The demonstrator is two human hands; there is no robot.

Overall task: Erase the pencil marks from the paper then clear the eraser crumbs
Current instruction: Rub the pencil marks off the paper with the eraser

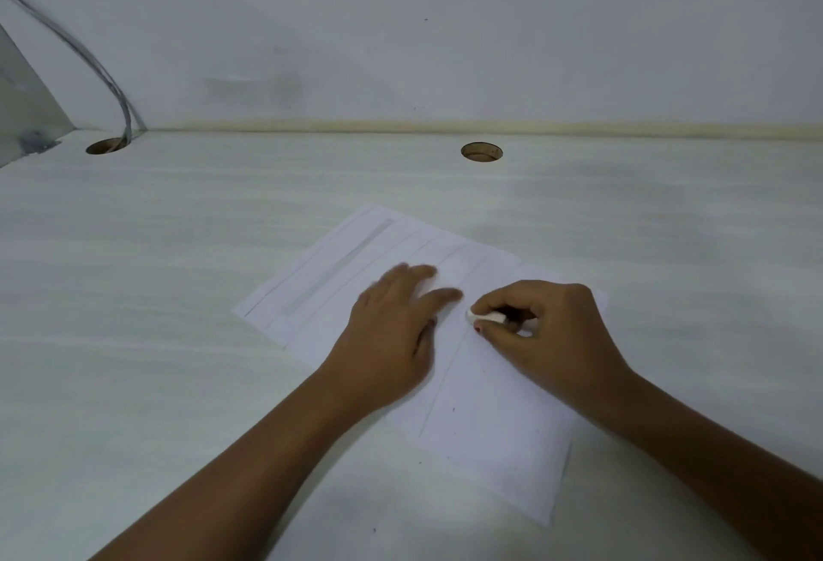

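Fingers [441, 295] work above the desk [178, 338], where the paper [490, 427] lies skewed near its middle. Left hand [392, 338] presses the sheet flat with straight fingers; right hand [547, 329], knuckles arched, pinches the white eraser [485, 317] against a faint pencil line [441, 387]. Erasing seems under way: the next stroke calls for short rubs along that line, sheet held steady, crumbs cleared afterwards.

Two hands: left hand [392, 338], right hand [550, 329]. One eraser [485, 317], one paper [485, 409], two round holes [106, 145] [482, 152] across upper frame.
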